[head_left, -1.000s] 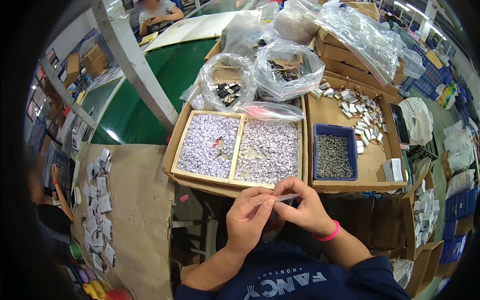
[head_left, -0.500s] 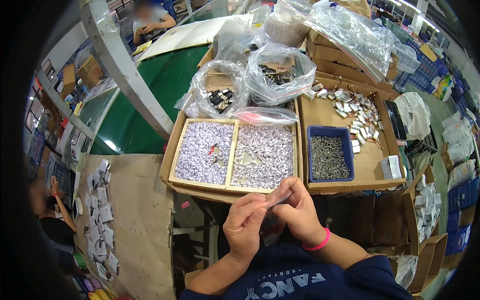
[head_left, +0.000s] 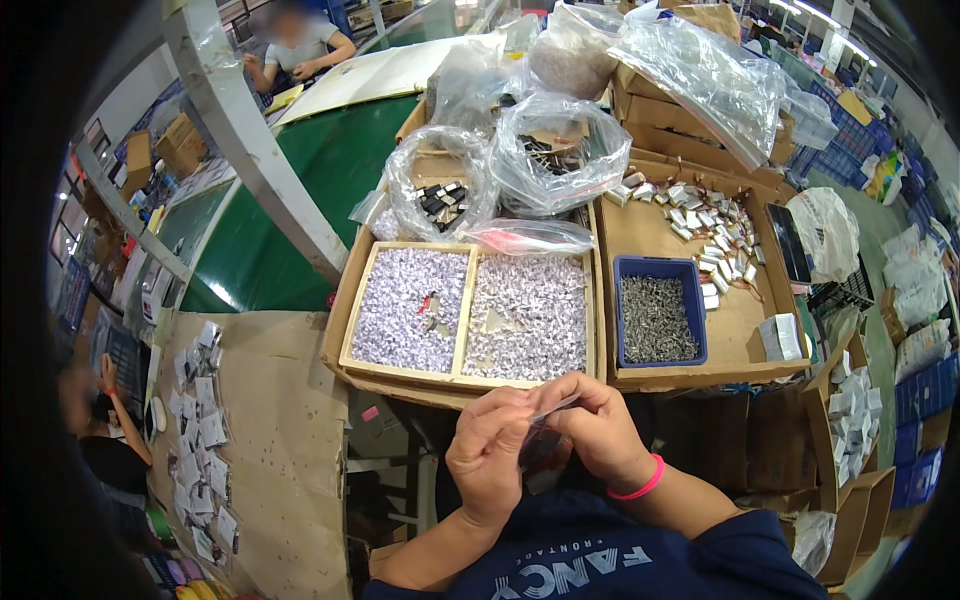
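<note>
Close in front of my chest, my left hand [head_left: 488, 455] and my right hand [head_left: 602, 432] pinch a small clear plastic bag [head_left: 554, 407] between thumbs and fingers. Its upper edge shows between the fingertips; the lower part looks dark, and whatever is inside cannot be made out. A pink band [head_left: 640, 480] circles my right wrist. Just beyond my hands lies a wooden tray [head_left: 463, 318] split into two compartments, both filled with tiny whitish pieces. To its right, a blue bin [head_left: 660, 362] holds many small metal parts.
Right of the tray, a cardboard box [head_left: 625, 230] holds white wired packs [head_left: 715, 225]. Open plastic bags [head_left: 565, 180] with dark parts stand behind the tray. At left are a brown board [head_left: 280, 420] with flat packets [head_left: 205, 430] and a metal post [head_left: 255, 140]. Other people sit far left.
My right hand has come down slightly, and the bag's upper edge with it. My left hand stays nearly where it was. The person at the far side has moved their hands apart.
</note>
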